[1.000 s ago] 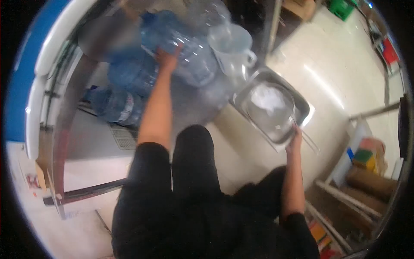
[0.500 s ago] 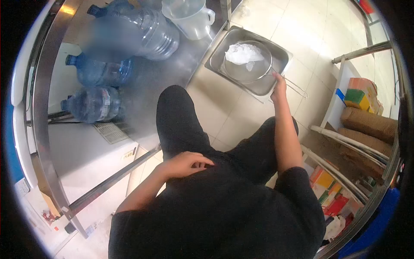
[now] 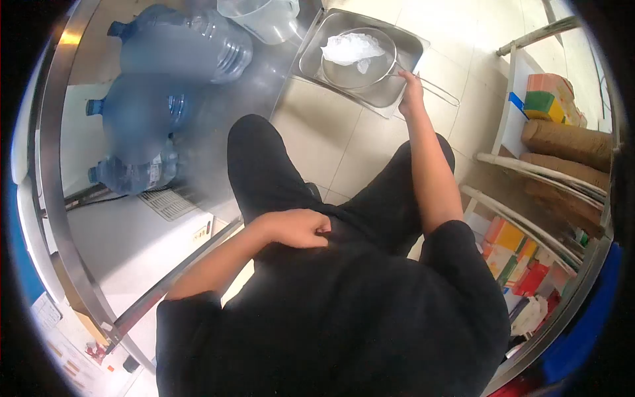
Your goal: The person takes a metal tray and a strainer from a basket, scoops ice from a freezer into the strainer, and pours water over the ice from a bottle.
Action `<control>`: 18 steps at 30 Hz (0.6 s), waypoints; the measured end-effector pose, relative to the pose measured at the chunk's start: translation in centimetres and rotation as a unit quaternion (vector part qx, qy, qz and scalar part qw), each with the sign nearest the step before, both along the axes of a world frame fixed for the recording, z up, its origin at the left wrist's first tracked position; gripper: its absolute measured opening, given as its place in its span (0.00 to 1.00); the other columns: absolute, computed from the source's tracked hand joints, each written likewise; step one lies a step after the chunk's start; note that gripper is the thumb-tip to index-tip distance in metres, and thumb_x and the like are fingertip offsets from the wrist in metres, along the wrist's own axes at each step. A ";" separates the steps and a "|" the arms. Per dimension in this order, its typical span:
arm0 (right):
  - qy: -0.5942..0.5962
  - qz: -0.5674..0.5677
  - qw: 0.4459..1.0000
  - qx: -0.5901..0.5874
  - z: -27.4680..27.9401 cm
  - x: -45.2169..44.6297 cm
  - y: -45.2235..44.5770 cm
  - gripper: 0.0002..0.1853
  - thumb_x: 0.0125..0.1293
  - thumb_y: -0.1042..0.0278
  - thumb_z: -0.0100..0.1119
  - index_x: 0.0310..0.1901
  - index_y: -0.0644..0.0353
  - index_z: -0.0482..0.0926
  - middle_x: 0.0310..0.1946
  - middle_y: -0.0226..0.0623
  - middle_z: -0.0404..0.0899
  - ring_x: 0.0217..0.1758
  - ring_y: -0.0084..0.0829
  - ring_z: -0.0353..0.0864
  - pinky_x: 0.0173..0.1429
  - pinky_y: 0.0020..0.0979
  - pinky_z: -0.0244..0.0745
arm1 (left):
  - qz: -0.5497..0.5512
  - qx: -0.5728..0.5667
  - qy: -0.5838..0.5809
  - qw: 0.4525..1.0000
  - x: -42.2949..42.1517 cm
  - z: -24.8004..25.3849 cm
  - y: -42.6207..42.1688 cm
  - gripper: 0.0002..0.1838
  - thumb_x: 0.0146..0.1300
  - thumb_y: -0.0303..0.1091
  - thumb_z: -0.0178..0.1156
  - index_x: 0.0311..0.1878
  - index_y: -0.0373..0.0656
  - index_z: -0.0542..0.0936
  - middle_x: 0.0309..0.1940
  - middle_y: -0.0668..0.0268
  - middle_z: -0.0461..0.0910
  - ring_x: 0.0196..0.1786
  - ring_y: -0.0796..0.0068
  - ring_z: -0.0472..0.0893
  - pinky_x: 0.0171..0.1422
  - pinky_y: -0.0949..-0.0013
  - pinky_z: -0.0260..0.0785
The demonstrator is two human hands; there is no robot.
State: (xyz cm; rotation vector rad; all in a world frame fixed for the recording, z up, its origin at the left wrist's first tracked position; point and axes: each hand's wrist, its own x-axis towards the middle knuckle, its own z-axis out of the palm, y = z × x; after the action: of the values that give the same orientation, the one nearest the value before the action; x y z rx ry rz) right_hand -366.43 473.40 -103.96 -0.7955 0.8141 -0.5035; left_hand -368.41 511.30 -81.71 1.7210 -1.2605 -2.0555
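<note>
My right hand (image 3: 411,96) is closed at the near rim of a metal tray (image 3: 313,61), gripping the wire strainer (image 3: 350,81) where its handle starts. The strainer lies over the tray, its long handle pointing right. A crumpled white, translucent piece (image 3: 354,48) rests in the mesh, and its material is unclear. At my waist, my left hand (image 3: 299,228) has its fingers curled against the black shirt (image 3: 350,298). Whatever those fingers may hold is hidden.
Large blue water bottles (image 3: 228,49) lie on a metal surface (image 3: 254,86) at the upper left, beside a clear plastic jug (image 3: 268,20). On the right, a rack (image 3: 529,165) holds brown bundles (image 3: 569,142) and colourful packages (image 3: 519,255). Light floor tiles (image 3: 331,126) show between my knees.
My left hand has left the bottles and come back to my waist, where its fingers have curled in more. My right hand stays at the strainer. The view has shifted.
</note>
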 end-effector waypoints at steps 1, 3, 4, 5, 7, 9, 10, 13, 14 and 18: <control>0.011 -0.003 1.000 0.012 -0.3 -0.1 0.0 0.21 0.62 0.65 0.63 0.55 0.60 0.73 0.45 0.41 0.79 0.47 0.41 0.83 0.53 0.44 0.81 | 0.026 0.006 0.004 1.000 -0.1 0.9 -0.7 0.21 0.64 0.41 0.58 0.53 0.35 0.80 0.43 0.53 0.84 0.47 0.56 0.83 0.56 0.57 0.73; 0.031 -0.009 0.999 0.029 -0.5 -0.3 -0.1 0.21 0.62 0.65 0.62 0.55 0.61 0.73 0.45 0.40 0.79 0.47 0.40 0.83 0.53 0.44 0.81 | 0.018 0.016 -0.007 1.000 -0.8 0.5 -1.1 0.21 0.65 0.42 0.58 0.53 0.36 0.81 0.45 0.52 0.84 0.50 0.56 0.83 0.57 0.58 0.73; 0.028 -0.008 0.999 0.029 -0.5 -0.7 -0.2 0.21 0.61 0.65 0.63 0.55 0.60 0.73 0.45 0.41 0.79 0.47 0.40 0.82 0.54 0.44 0.81 | 0.016 0.021 -0.012 1.000 -1.3 0.2 -1.3 0.21 0.65 0.42 0.57 0.53 0.36 0.81 0.46 0.52 0.85 0.51 0.56 0.83 0.57 0.58 0.73; 0.022 -0.005 0.999 0.028 -0.4 -1.1 -0.2 0.21 0.60 0.65 0.63 0.54 0.60 0.73 0.45 0.41 0.79 0.48 0.40 0.82 0.55 0.44 0.80 | 0.012 0.027 -0.015 0.999 -1.8 0.0 -1.7 0.21 0.65 0.43 0.57 0.52 0.36 0.82 0.47 0.51 0.85 0.52 0.56 0.83 0.57 0.58 0.73; 0.021 -0.008 1.000 0.015 -0.4 -1.0 -0.1 0.22 0.59 0.64 0.64 0.55 0.59 0.73 0.47 0.41 0.79 0.50 0.41 0.81 0.57 0.45 0.79 | 0.007 0.038 -0.029 0.999 -2.1 -0.3 -2.7 0.21 0.66 0.44 0.56 0.51 0.37 0.83 0.49 0.51 0.85 0.53 0.56 0.84 0.58 0.58 0.73; 0.033 -0.022 0.999 -0.010 -1.1 -0.8 -0.3 0.25 0.58 0.64 0.64 0.57 0.58 0.73 0.49 0.42 0.78 0.54 0.41 0.79 0.59 0.45 0.78 | 0.003 0.041 -0.021 0.999 -3.0 -1.0 -3.3 0.20 0.67 0.43 0.56 0.50 0.37 0.84 0.46 0.53 0.86 0.51 0.58 0.84 0.56 0.59 0.73; 0.033 -0.005 0.999 -0.003 -1.0 -0.6 -0.5 0.35 0.57 0.64 0.65 0.66 0.54 0.62 0.58 0.46 0.70 0.61 0.45 0.73 0.64 0.48 0.72 | 0.001 0.041 -0.019 0.999 -3.3 -1.2 -3.7 0.19 0.67 0.43 0.56 0.50 0.37 0.84 0.45 0.53 0.86 0.49 0.58 0.84 0.55 0.60 0.74; 0.038 0.029 0.999 0.014 -2.0 -0.6 -0.7 0.58 0.56 0.63 0.65 0.83 0.48 0.37 0.79 0.54 0.52 0.78 0.51 0.59 0.76 0.53 0.58 | -0.022 0.015 0.036 0.999 -3.9 -1.7 -4.9 0.16 0.64 0.38 0.62 0.49 0.35 0.83 0.40 0.58 0.86 0.43 0.65 0.84 0.49 0.63 0.74; 0.042 0.033 0.998 0.014 -2.9 -0.6 -0.9 0.59 0.55 0.62 0.65 0.83 0.47 0.37 0.80 0.55 0.49 0.79 0.51 0.57 0.78 0.52 0.56 | -0.035 0.011 0.046 0.998 -4.3 -1.8 -5.3 0.16 0.63 0.36 0.63 0.49 0.35 0.83 0.39 0.59 0.86 0.42 0.67 0.83 0.47 0.63 0.74; 0.079 -0.006 0.997 -0.013 -4.7 -0.1 -1.2 0.37 0.55 0.64 0.65 0.68 0.58 0.65 0.59 0.45 0.71 0.62 0.43 0.73 0.66 0.44 0.71 | -0.004 -0.049 0.148 0.988 -7.1 -4.7 -6.5 0.19 0.60 0.33 0.66 0.52 0.33 0.82 0.45 0.57 0.86 0.47 0.69 0.82 0.47 0.63 0.74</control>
State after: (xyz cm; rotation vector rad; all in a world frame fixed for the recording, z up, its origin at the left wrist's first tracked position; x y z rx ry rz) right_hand -366.51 472.21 -108.68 -0.8625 0.9615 -0.4672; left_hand -375.53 504.77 -86.40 1.3122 -1.2506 -2.1174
